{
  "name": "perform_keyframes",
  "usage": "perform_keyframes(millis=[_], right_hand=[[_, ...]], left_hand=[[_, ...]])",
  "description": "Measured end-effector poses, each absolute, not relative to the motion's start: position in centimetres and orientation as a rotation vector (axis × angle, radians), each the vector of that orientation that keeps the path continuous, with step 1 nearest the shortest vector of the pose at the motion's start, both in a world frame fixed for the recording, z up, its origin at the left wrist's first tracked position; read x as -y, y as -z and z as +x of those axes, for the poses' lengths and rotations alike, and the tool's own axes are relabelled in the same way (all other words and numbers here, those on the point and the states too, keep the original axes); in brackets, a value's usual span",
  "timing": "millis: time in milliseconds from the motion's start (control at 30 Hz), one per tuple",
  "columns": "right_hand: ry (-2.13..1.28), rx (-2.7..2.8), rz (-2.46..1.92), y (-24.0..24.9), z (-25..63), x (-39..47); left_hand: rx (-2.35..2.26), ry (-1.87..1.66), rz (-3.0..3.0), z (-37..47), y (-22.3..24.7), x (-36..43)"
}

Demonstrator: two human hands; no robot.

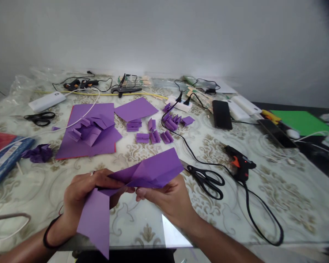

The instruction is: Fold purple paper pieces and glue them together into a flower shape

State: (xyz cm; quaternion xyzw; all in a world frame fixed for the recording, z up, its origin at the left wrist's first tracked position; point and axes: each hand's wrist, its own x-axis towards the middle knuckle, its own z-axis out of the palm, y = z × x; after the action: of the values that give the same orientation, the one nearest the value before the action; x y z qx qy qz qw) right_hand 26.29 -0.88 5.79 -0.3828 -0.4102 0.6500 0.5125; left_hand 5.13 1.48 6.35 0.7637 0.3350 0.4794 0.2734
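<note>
A folded sheet of purple paper (159, 168) is held up between both hands above the near edge of the table. My left hand (84, 190) is closed on its left part, thumb on top, with one angled flap hanging down past the wrist. My right hand (167, 199) pinches the lower edge on the right, the fingers partly hidden behind the paper. Black-handled scissors (205, 179) lie just right of my right hand. Beyond the hands are several small folded purple pieces (154, 136) and a crumpled purple paper form (91, 129) on purple sheets (68, 146).
A black glue gun (239, 162) with a lit red light and a looping cord lies at right. Behind are a white power strip (179, 104), a phone (222, 115) and pliers-like cutters (124, 88). More scissors (41, 118) and a crumpled purple ball (38, 153) are at left.
</note>
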Motion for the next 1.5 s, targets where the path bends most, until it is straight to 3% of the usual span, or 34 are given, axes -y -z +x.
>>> perform_keyframes(millis=[367,533,700,933,1167,1333,1500], right_hand=[[-1.281,0.968,-0.836,-5.5,28.2,-0.3],[-1.224,1.005,-0.94,-4.8,29.7,-0.4],[-1.268,1.079,-0.962,-4.9,30.3,-0.8],[-1.366,1.281,-1.047,-5.6,28.9,-0.2],[-1.464,1.3,-1.024,-5.0,28.4,-0.1],[-1.166,1.454,-1.052,-4.5,28.3,-0.5],[-0.825,1.733,-0.96,-5.1,29.2,-0.7]], left_hand=[[-0.983,-1.422,2.084,4.9,-5.5,-2.2],[-0.714,-0.754,2.176,2.3,-7.3,-2.8],[-0.657,-0.519,1.814,0.8,-9.5,-3.3],[-0.637,-0.817,1.451,3.1,-7.0,-4.6],[-1.1,-0.856,1.668,4.7,-5.8,-3.5],[-1.125,-1.044,1.66,5.2,-6.0,-3.6],[-1.066,-0.918,1.435,5.1,-6.1,-4.1]])
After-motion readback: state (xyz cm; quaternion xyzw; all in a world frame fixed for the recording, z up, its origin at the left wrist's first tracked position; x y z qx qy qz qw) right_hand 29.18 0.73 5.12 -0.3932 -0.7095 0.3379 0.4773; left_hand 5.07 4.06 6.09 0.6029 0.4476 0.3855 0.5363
